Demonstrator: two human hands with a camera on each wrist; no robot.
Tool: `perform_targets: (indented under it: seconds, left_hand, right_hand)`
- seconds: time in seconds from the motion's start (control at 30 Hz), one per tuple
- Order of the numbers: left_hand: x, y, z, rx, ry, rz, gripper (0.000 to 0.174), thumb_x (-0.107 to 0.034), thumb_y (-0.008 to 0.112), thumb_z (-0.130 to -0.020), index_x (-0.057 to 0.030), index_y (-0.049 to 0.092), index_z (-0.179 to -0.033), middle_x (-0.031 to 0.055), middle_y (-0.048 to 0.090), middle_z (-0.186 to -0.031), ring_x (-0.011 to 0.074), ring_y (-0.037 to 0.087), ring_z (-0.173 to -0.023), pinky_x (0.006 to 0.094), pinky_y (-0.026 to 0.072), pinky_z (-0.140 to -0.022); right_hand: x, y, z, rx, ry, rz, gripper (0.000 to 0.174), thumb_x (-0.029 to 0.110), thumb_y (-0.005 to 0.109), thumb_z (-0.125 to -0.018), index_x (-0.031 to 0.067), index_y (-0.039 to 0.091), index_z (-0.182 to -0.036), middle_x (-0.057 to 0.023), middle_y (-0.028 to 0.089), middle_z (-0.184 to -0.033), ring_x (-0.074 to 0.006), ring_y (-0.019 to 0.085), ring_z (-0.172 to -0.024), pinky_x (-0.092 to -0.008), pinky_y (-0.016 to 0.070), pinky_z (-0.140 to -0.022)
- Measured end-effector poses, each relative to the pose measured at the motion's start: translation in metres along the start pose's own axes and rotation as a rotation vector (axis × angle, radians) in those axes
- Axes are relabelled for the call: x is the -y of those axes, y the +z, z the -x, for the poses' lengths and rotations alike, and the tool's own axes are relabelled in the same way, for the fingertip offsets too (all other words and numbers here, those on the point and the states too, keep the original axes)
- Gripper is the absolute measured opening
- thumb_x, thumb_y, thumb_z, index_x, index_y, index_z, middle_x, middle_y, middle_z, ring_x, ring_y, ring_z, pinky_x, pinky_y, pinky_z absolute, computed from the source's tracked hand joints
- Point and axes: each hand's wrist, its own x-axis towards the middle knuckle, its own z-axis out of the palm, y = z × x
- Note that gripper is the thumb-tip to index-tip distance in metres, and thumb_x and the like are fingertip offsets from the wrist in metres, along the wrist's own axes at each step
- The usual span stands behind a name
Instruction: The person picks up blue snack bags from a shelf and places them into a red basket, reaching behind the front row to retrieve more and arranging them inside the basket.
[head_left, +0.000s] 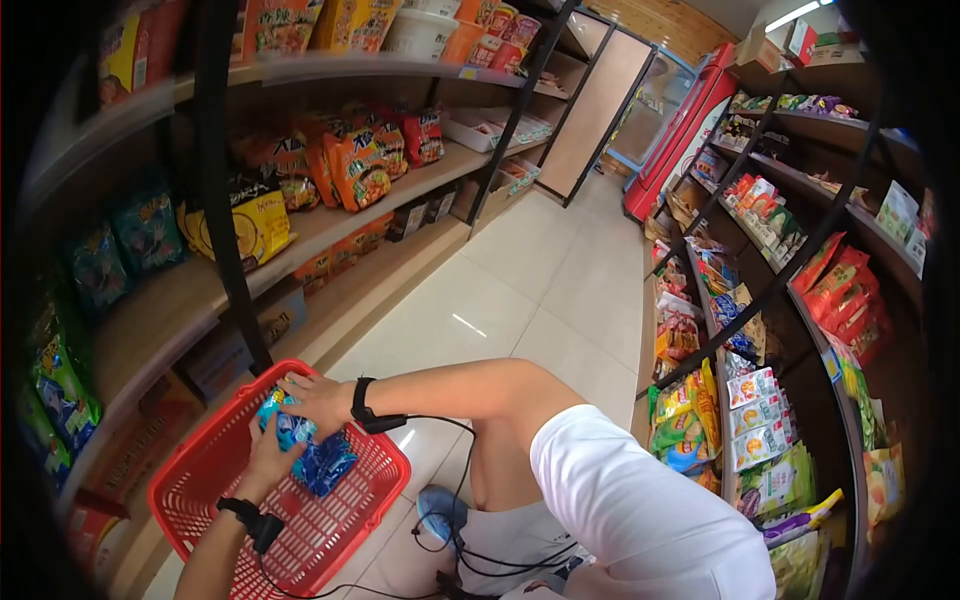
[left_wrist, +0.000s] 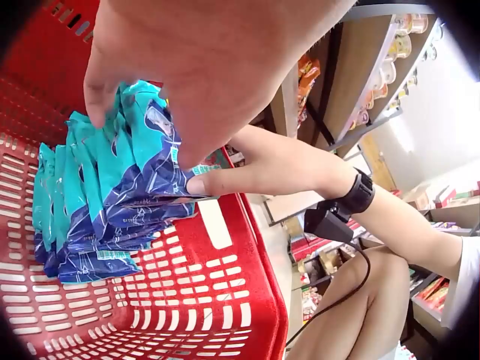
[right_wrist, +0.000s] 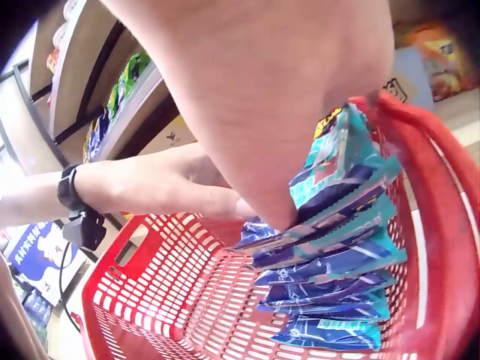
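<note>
Several teal and dark-blue plastic snack bags [head_left: 325,468] stand packed in a row inside a red slotted shopping basket [head_left: 200,480]. My left hand [head_left: 268,462] grips the row from the near side, its fingers bent over the bags' teal ends in the left wrist view. From the far side my right hand [head_left: 322,398] holds the same row, with its thumb against the dark-blue faces. The two thumbs come close together over the bags [right_wrist: 337,270] in the right wrist view. Part of the row is hidden under my palms.
A shelf on the left holds orange noodle packs [head_left: 358,170], a yellow pack [head_left: 250,225] and green bags [head_left: 65,390]. Snack racks line the right, with red bags [head_left: 840,300]. A tiled aisle [head_left: 520,260] runs between them towards a red fridge [head_left: 680,130].
</note>
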Motion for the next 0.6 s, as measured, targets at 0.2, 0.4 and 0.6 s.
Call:
perform_targets:
  seconds: [0.2,0.4,0.6]
  left_hand:
    - [-0.002,0.001,0.004,0.046,-0.042,-0.084,0.094,-0.027,0.079,-0.078,-0.0024,0.026,-0.151,0.0286,0.021,-0.148,0.0466,0.041,-0.133,0.0432,0.0387,-0.112]
    - [-0.025,-0.030,0.002,0.073,0.015,-0.059,0.074,-0.026,0.073,-0.082,-0.0002,0.038,-0.143,0.0305,0.037,-0.141,0.0456,0.046,-0.129,0.0477,0.0409,-0.108]
    - [-0.072,-0.097,-0.003,-0.231,0.287,0.134,0.035,-0.002,0.053,-0.086,0.0043,0.057,-0.120,0.0253,0.065,-0.110,0.0360,0.064,-0.106,0.0393,0.0489,-0.094]
  right_hand:
    - [0.001,0.019,-0.003,0.018,0.000,0.060,0.094,0.049,0.078,-0.074,0.0105,0.038,-0.150,-0.0309,0.016,-0.159,-0.0482,0.016,-0.147,-0.0530,0.0227,-0.119]
    - [0.024,-0.019,-0.018,0.083,0.066,0.003,0.078,0.042,0.079,-0.074,0.0052,0.051,-0.138,-0.0287,0.034,-0.151,-0.0458,0.031,-0.141,-0.0502,0.0331,-0.113]
    - [0.048,-0.098,-0.040,-0.325,0.016,-0.272,0.026,0.014,0.069,-0.077,-0.0038,0.063,-0.095,-0.0252,0.069,-0.092,-0.0411,0.068,-0.089,-0.0472,0.0538,-0.074]
